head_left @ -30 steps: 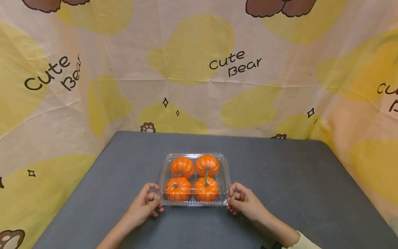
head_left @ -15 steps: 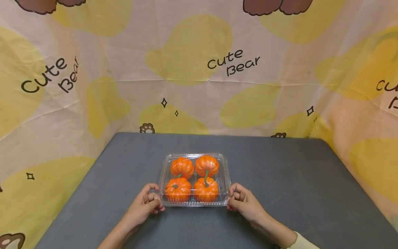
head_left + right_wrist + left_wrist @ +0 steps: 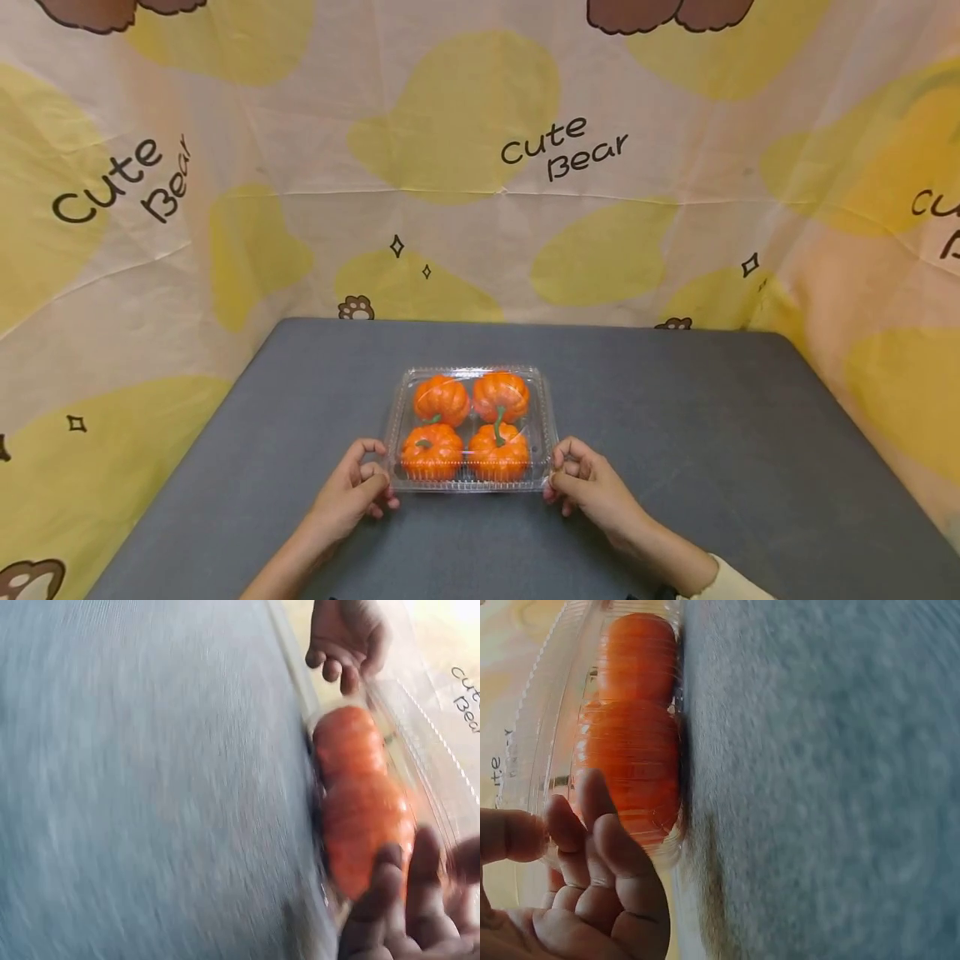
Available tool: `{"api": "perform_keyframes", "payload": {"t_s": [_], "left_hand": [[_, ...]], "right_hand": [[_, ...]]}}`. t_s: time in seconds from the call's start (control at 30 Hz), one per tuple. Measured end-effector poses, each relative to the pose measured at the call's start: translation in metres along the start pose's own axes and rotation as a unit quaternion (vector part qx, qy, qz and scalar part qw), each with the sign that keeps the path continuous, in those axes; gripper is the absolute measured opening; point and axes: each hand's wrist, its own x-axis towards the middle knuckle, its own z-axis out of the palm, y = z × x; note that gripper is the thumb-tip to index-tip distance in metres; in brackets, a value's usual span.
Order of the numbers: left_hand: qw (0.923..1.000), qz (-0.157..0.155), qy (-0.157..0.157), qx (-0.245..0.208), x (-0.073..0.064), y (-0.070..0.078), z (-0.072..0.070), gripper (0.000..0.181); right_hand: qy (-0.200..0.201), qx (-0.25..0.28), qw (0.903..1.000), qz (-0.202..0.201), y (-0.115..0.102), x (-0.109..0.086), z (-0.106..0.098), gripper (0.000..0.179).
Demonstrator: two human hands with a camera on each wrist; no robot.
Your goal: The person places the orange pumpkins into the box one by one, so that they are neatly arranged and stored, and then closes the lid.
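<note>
A clear plastic clamshell box (image 3: 471,485) with its lid down lies in the middle of the head view. Through the lid I see several small orange pumpkins (image 3: 431,454) with green stems, set in two rows. My left hand (image 3: 351,493) pinches the box's near left corner between thumb and fingers. At the near right corner, my right hand (image 3: 592,487) pinches the rim in the same way. Both wrist views show pumpkins (image 3: 626,761) close behind the clear wall, low at the table surface. The right wrist view is blurred.
The box is over a dark grey table (image 3: 675,417). Around the table's back and sides hangs a cream and yellow printed cloth (image 3: 465,125) with "Cute Bear" lettering. A pale sleeve (image 3: 731,583) shows on the right arm.
Both hands keep their pinch on the box corners. The box and hands have barely moved; the whole head view shifts slightly.
</note>
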Motion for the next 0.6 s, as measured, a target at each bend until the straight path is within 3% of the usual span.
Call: {"api": "perform_keyframes", "payload": {"t_s": [0.17,0.27,0.33,0.47,0.6], "left_hand": [[0.9984,0.012,0.016,0.053,0.000,-0.002,-0.002,0.033],[0.9942,0.017,0.038,0.099,0.000,-0.001,-0.005,0.031],[0.9888,0.021,0.063,0.134,-0.001,0.001,-0.009,0.030],[0.9747,0.050,0.103,0.192,0.002,0.011,-0.018,0.027],[0.9573,0.099,0.115,0.246,0.009,0.024,-0.026,0.025]], "right_hand": [[-0.058,-0.068,0.9958,-0.018,-0.003,0.001,-0.014,0.018],[-0.091,-0.125,0.9871,-0.043,-0.007,0.000,-0.027,0.020],[-0.091,-0.168,0.9802,-0.050,-0.010,-0.002,-0.035,0.022],[-0.031,-0.286,0.9561,-0.054,-0.022,-0.005,-0.049,0.027],[0.059,-0.399,0.9123,-0.069,-0.037,-0.006,-0.062,0.027]]}}
